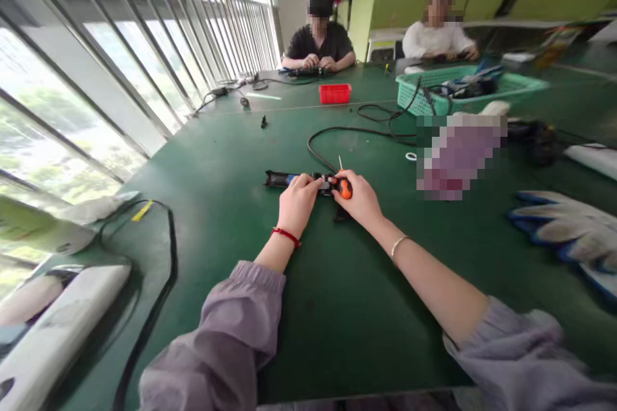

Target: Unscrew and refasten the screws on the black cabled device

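Note:
A long black device with a blue part lies flat on the green table, a black cable running from its right end. My left hand is closed on the device's middle, pinning it down. My right hand grips an orange-handled screwdriver, whose thin metal tip sticks up just behind my fingers. Both hands meet over the device's right end. Part of the device is hidden under my fingers.
A small red bin and a green basket of cables stand farther back. Two other people sit at the far side, hands on their own work. White and blue gloves lie right; a black cable and white power strips lie left.

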`<state>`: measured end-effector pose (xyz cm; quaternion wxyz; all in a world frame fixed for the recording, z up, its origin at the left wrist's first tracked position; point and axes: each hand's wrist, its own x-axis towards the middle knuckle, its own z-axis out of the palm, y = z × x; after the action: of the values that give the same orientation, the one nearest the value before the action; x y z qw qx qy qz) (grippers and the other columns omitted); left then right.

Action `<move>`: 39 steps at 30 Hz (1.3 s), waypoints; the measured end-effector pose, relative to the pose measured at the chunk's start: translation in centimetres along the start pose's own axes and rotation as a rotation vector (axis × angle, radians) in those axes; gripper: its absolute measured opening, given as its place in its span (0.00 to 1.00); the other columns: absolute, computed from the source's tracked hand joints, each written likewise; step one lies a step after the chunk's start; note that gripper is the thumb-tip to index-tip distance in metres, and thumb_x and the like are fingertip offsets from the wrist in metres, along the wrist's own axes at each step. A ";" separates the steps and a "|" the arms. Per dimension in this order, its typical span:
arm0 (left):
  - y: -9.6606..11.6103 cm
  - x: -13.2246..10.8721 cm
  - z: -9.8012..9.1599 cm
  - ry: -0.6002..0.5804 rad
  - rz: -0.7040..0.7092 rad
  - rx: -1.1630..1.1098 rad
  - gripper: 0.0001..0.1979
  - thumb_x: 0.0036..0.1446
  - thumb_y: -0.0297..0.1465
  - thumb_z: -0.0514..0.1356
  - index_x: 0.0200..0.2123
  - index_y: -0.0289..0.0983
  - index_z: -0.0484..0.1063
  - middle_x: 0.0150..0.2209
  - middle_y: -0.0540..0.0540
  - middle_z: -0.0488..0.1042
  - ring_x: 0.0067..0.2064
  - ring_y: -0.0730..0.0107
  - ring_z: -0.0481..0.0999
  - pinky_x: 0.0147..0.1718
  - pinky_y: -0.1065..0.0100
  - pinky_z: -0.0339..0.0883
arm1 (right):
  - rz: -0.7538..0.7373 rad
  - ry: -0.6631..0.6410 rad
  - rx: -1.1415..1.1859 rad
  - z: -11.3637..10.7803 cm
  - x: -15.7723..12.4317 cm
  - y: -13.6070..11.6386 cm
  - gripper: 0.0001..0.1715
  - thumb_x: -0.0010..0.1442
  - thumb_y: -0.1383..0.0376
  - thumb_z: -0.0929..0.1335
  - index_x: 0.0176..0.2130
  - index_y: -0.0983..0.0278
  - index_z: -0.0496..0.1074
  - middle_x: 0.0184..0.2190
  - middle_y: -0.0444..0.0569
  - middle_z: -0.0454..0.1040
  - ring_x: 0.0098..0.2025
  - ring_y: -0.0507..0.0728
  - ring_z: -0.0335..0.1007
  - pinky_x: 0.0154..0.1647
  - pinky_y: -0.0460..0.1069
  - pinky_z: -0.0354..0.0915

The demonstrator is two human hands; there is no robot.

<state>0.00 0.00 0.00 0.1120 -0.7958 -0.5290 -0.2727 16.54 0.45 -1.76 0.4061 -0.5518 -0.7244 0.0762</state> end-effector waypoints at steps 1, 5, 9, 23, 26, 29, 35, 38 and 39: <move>-0.1 -0.1 0.0 0.000 0.004 0.010 0.12 0.63 0.30 0.53 0.44 0.41 0.74 0.36 0.48 0.73 0.38 0.70 0.71 0.31 0.73 0.64 | 0.000 -0.001 0.001 0.0 0.0 0.0 0.16 0.50 0.65 0.68 0.42 0.62 0.67 0.34 0.49 0.73 0.36 0.60 0.67 0.37 0.52 0.64; 0.0 -0.2 -0.1 0.031 0.031 0.005 0.13 0.64 0.30 0.50 0.48 0.39 0.71 0.36 0.46 0.73 0.40 0.70 0.71 0.35 0.73 0.65 | 0.000 -0.002 0.003 0.1 0.1 -0.1 0.16 0.51 0.66 0.67 0.42 0.61 0.67 0.35 0.49 0.73 0.36 0.60 0.67 0.37 0.53 0.64; 0.5 -0.2 0.0 0.058 0.068 -0.041 0.11 0.64 0.32 0.51 0.45 0.36 0.68 0.35 0.47 0.74 0.38 0.70 0.73 0.33 0.73 0.65 | 0.005 -0.004 0.005 0.0 0.1 -0.3 0.15 0.51 0.66 0.67 0.41 0.61 0.67 0.36 0.49 0.73 0.37 0.60 0.67 0.38 0.53 0.64; 0.7 0.1 0.4 0.153 0.171 -0.194 0.10 0.62 0.30 0.53 0.40 0.37 0.75 0.36 0.46 0.74 0.38 0.69 0.71 0.40 0.67 0.66 | 0.010 -0.006 -0.002 0.1 0.1 -0.1 0.16 0.51 0.65 0.68 0.42 0.60 0.67 0.34 0.49 0.72 0.36 0.60 0.67 0.35 0.52 0.64; 0.7 0.3 0.4 0.164 0.169 -0.200 0.10 0.62 0.32 0.54 0.38 0.38 0.75 0.37 0.45 0.74 0.39 0.68 0.71 0.40 0.66 0.64 | 0.009 -0.004 -0.002 0.1 0.2 -0.2 0.16 0.51 0.65 0.67 0.42 0.60 0.67 0.35 0.49 0.72 0.36 0.60 0.67 0.36 0.53 0.64; 0.7 0.5 0.6 0.121 0.201 -0.196 0.09 0.62 0.31 0.54 0.39 0.38 0.75 0.37 0.47 0.75 0.38 0.68 0.71 0.40 0.66 0.63 | 0.006 -0.006 0.002 0.1 0.2 -0.2 0.16 0.50 0.65 0.67 0.42 0.60 0.67 0.35 0.49 0.72 0.37 0.60 0.67 0.36 0.53 0.64; 0.8 1.0 0.7 0.077 0.213 -0.124 0.06 0.60 0.27 0.55 0.36 0.37 0.73 0.33 0.48 0.75 0.36 0.68 0.70 0.39 0.66 0.62 | 0.010 -0.007 0.006 0.0 0.1 -0.4 0.15 0.50 0.66 0.67 0.41 0.61 0.67 0.35 0.49 0.73 0.37 0.60 0.67 0.37 0.53 0.65; 0.8 1.1 0.7 0.092 0.246 -0.081 0.07 0.60 0.26 0.55 0.37 0.36 0.72 0.33 0.48 0.75 0.36 0.67 0.70 0.39 0.66 0.62 | 0.010 -0.008 0.006 0.0 0.1 -0.5 0.15 0.50 0.66 0.67 0.41 0.61 0.67 0.35 0.49 0.73 0.37 0.60 0.67 0.38 0.53 0.65; 0.8 1.0 0.7 0.094 0.257 -0.069 0.07 0.60 0.27 0.54 0.38 0.37 0.72 0.33 0.48 0.75 0.37 0.67 0.70 0.39 0.66 0.62 | 0.010 -0.008 0.007 0.0 0.1 -0.5 0.15 0.50 0.66 0.67 0.42 0.60 0.67 0.36 0.49 0.73 0.37 0.60 0.67 0.38 0.53 0.65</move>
<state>1.23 0.84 0.06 0.1433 -0.8466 -0.4073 -0.3113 16.13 0.30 -1.45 0.4046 -0.5539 -0.7229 0.0830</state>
